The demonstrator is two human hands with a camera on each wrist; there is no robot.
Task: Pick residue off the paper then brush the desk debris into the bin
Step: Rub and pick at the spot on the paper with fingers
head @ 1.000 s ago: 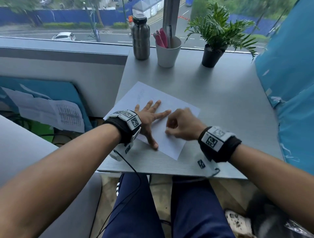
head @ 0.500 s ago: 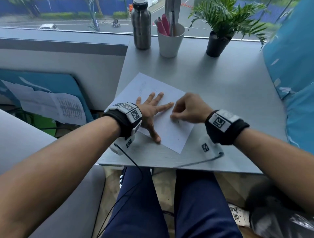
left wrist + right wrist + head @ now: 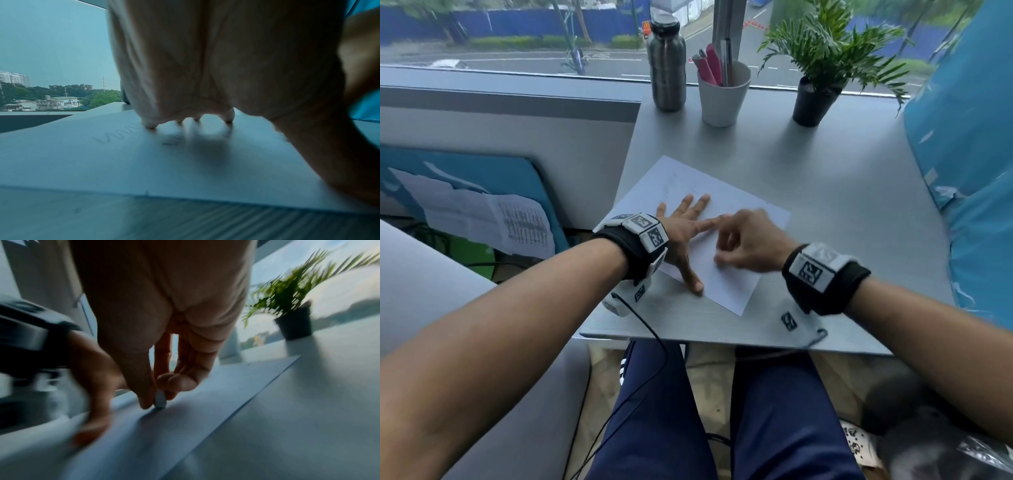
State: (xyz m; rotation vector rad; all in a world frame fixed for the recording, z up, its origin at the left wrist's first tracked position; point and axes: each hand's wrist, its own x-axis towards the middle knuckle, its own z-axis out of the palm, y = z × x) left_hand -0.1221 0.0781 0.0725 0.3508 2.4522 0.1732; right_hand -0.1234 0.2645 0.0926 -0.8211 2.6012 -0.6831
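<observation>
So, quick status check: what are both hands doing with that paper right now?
Left hand flat, fingers spread, pressing the paper down. Right hand pinching a small pale piece against the sheet. Nothing in the way; no bin visible.

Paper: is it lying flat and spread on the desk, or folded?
Flat and spread. The paper lies unfolded on the desk, pressed down by the left hand's splayed fingers; no crease or lifted corner shows.

A small pale flat piece [image 3: 160, 400] is pinched by the right hand [image 3: 164, 318] against the white paper sheet [image 3: 205, 402]; a blurred potted green plant [image 3: 292, 305] is seen beyond the sheet.
</observation>
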